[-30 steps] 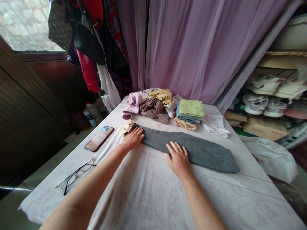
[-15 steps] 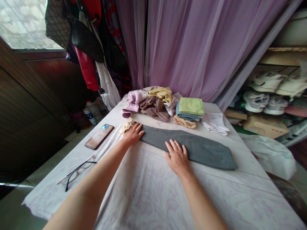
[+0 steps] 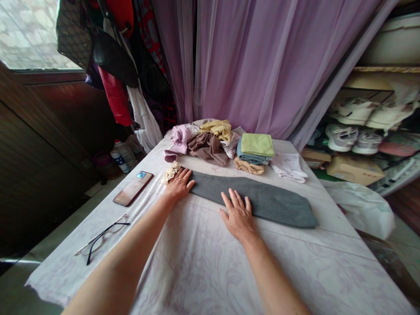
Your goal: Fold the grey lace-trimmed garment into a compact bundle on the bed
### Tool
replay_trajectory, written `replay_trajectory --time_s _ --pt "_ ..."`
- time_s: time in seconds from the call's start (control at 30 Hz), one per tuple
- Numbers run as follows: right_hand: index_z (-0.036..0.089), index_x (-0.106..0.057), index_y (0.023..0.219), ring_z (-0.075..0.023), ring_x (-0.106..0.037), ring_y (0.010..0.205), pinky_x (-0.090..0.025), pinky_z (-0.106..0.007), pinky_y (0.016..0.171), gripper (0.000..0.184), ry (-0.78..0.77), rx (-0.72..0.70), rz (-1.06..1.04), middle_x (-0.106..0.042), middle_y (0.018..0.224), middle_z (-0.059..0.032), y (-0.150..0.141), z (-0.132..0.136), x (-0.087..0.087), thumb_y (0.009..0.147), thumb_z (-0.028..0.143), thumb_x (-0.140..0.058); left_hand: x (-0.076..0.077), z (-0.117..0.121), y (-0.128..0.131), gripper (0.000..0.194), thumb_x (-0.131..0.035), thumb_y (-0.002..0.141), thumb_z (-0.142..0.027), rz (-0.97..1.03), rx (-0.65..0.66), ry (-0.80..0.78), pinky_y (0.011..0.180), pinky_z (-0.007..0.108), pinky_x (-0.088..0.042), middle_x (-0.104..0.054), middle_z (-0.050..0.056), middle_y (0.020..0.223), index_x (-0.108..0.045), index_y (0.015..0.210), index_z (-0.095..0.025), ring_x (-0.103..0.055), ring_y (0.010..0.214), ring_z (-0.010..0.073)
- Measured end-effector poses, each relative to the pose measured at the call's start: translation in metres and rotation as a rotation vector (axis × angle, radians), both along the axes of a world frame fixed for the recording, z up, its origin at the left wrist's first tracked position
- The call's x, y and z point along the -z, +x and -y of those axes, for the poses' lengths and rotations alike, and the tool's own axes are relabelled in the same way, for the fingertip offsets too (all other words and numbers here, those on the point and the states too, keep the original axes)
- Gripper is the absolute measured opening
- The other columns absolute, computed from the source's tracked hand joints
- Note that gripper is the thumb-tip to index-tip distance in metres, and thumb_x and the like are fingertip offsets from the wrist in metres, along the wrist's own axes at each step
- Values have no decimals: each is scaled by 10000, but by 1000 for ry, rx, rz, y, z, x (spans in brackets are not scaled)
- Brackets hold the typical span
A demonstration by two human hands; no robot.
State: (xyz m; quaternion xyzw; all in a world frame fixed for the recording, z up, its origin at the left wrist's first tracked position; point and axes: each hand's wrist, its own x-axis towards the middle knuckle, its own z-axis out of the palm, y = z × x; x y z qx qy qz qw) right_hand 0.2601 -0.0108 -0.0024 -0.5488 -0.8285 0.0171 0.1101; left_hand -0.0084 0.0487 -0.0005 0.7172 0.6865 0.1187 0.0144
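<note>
A grey garment (image 3: 278, 199), folded into a long strip that looks like a trouser leg, lies across the cloth-covered table (image 3: 197, 262). My left hand (image 3: 179, 184) rests flat on its left end, fingers stretched out, beside a cream scrunchie (image 3: 171, 172). Over the near edge of the strip's middle lies my right hand (image 3: 238, 214), palm down with the fingers spread. Neither hand grasps anything. The garment's left end is partly hidden under my left hand.
Behind the garment are a heap of crumpled clothes (image 3: 208, 148), a folded stack topped by a green cloth (image 3: 257, 144) and white folded fabric (image 3: 288, 167). A phone (image 3: 133, 189) and eyeglasses (image 3: 101, 238) lie at left. Shoes (image 3: 356, 138) fill a right-hand shelf.
The whole view has shifted slightly, so things appear a little further left. Both hands keep nearly the same places on the grey garment.
</note>
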Motion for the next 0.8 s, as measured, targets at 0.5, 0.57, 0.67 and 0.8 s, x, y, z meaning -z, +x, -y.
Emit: replay_trajectory --time_s 0.5,0.57,0.67,0.8 --pt "274 -329 1512 -254 -207 1472 -118 -530 1170 575 -217 67 83 -227 1608 -64 14 10 -6 963 433 -391 1 0 1 629 -362 961 -540 -22 3 28 1183 454 -274 -394 89 1542 -414 1468 -171 -271 1453 303" --pt "282 -323 1513 -253 -200 1474 -113 -533 1170 576 -213 105 89 -215 1611 -61 21 10 -4 964 438 -392 0 0 0 628 -360 961 -539 -22 2 21 1181 455 -280 -390 83 1544 -415 1467 -170 -267 1455 304" --pt "276 -329 1511 -257 -205 1473 -118 -542 1167 569 -192 174 86 -221 1609 -67 31 11 -2 968 434 -387 0 -1 -1 627 -348 963 -542 -24 2 16 1179 452 -284 -386 75 1548 -414 1468 -177 -268 1456 301" --pt "253 -417 1468 -255 -273 1448 -157 -539 1159 522 -174 237 43 -300 1581 -85 37 8 -8 977 424 -375 2 -4 -3 619 -348 960 -545 -28 0 23 1182 455 -272 -392 71 1545 -426 1460 -188 -271 1456 297"
